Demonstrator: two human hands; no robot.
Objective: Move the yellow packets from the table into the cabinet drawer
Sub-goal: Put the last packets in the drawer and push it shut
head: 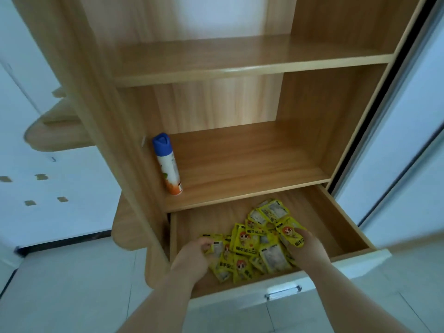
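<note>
Down in the open drawer [341, 224], both hands hold the yellow packets [249, 243].
Left hand [192, 258] pinches the pile's left edge, right hand [306, 248] grips its right; the heap lies between them.

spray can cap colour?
Blue cap on the spray can; head view.

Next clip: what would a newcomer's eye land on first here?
The heap of yellow packets in the open drawer stands out first, with the left hand and right hand each gripping some. Next, a blue-capped spray can stands at the left end of the shelf just above.
</note>
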